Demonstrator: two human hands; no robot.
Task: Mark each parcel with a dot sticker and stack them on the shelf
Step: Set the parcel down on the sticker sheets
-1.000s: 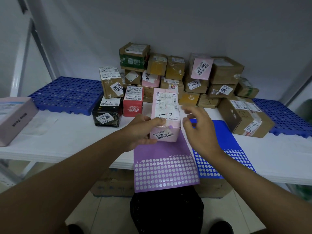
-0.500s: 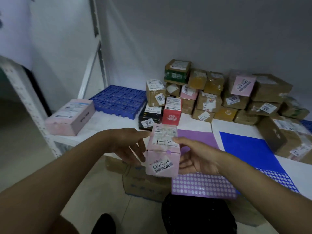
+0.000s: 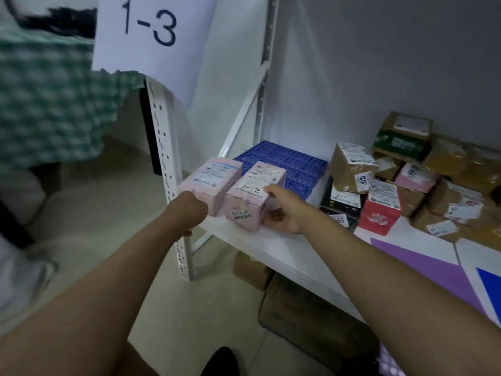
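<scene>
A pink parcel (image 3: 252, 191) with "1-2" handwritten on its label stands on the white shelf (image 3: 284, 248) near its left end. My right hand (image 3: 287, 213) grips its right side, thumb on top and fingers low against the side. A second pink box (image 3: 214, 177) sits just to its left, the two almost touching. My left hand (image 3: 189, 210) is at the front of that second box, fingers bent downward, holding nothing visible. A purple dot-sticker sheet (image 3: 423, 264) and a blue one (image 3: 490, 283) lie on the shelf at the right.
A blue plastic pallet (image 3: 292, 161) lies behind the pink boxes. Several brown, pink and red parcels (image 3: 352, 169) are piled at the right. A white perforated post (image 3: 165, 158) stands left of my hands, under a "1-3" sign (image 3: 149, 36). Cardboard boxes (image 3: 298, 316) sit under the shelf. Green checked cloth (image 3: 48, 104) is at left.
I turned left and carried the "1-2" parcel from above the sticker sheets to the shelf's left end beside the other pink box. My left hand let go; my right hand now holds it.
</scene>
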